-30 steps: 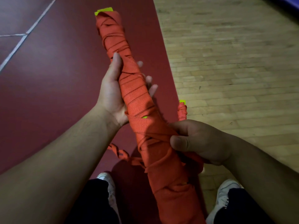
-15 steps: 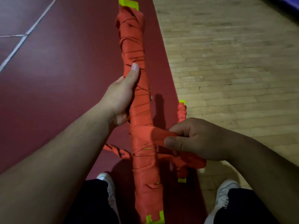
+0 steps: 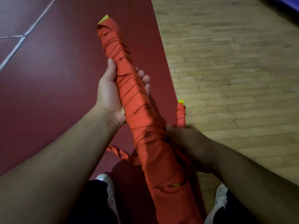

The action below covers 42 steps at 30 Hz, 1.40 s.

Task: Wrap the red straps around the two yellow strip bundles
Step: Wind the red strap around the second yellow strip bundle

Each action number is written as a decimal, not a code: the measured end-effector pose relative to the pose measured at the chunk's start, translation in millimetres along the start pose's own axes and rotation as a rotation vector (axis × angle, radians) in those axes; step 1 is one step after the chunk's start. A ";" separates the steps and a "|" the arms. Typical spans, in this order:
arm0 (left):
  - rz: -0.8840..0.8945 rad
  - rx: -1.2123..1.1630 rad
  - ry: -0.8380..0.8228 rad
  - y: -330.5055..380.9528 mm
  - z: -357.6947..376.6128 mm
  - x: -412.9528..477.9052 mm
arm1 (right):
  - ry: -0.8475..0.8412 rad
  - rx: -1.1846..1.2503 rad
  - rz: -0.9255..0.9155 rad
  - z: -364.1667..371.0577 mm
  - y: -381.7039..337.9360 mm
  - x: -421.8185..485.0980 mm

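A long yellow strip bundle (image 3: 137, 104), almost fully covered in red strap, slants from top centre down to the bottom edge; yellow shows only at its top tip and in a small gap low down. My left hand (image 3: 111, 92) grips it from the left at mid-length, thumb along the front, fingertips showing on the right side. My right hand (image 3: 186, 143) is curled against the bundle's right side lower down, where the red strap (image 3: 150, 135) crosses; its fingers are hidden behind. A second wrapped bundle (image 3: 181, 115) lies on the floor behind my right hand.
A loose twisted length of strap (image 3: 118, 152) trails on the dark red floor (image 3: 56, 78) below my left forearm. Wooden flooring (image 3: 234, 70) fills the right side. My two white shoes (image 3: 106, 183) stand at the bottom.
The bundle has tilted from near upright to leaning left at the top. My left hand turned so its thumb lies in front. My right hand carried the strap end in against the bundle.
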<state>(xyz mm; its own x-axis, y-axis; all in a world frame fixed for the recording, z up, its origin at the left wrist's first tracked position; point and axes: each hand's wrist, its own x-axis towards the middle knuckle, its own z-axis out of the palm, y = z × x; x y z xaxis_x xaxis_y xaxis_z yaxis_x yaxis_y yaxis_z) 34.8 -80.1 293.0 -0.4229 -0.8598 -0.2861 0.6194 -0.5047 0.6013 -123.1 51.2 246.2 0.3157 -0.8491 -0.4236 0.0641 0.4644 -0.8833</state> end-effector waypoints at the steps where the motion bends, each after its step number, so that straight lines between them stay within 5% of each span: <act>1: 0.014 -0.022 0.001 -1.4 -0.5 -0.2 | -0.002 0.076 0.040 1.8 3.3 -1.1; 5: 0.004 -0.077 -0.009 -6.2 -1.1 -0.4 | -0.116 0.297 -0.003 10.0 4.2 -2.4; 9: -0.011 0.218 0.137 -6.6 -5.9 8.4 | -0.105 0.242 -0.080 15.2 -6.1 -5.5; 15: -0.160 0.498 0.210 -20.0 -12.3 6.7 | 0.297 -0.773 -0.106 8.7 -9.1 3.2; 18: -0.136 0.511 0.300 -33.5 -19.7 8.0 | 0.354 -0.903 -0.144 8.2 0.7 5.0; 22: -0.104 0.445 0.333 -32.0 -18.8 9.6 | 0.298 -0.870 -0.097 1.0 -5.3 6.1; 28: -0.120 0.433 0.254 -17.6 -16.8 11.1 | -0.001 -0.916 -0.011 -16.9 -22.9 -2.0; 37: -0.091 0.394 0.273 -7.6 -19.9 15.4 | -0.018 -1.013 -0.025 -26.7 -18.0 0.2; 42: -0.100 0.389 0.254 -4.5 -19.1 14.4 | 0.098 -0.778 0.034 -30.3 -18.8 -1.5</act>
<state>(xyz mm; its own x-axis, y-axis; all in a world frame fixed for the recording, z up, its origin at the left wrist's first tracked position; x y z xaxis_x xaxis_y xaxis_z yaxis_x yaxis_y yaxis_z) 38.6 -91.7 271.9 -0.2627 -0.8246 -0.5010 0.2694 -0.5612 0.7826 -153.4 36.1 257.3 0.2181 -0.8730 -0.4363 -0.6370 0.2113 -0.7413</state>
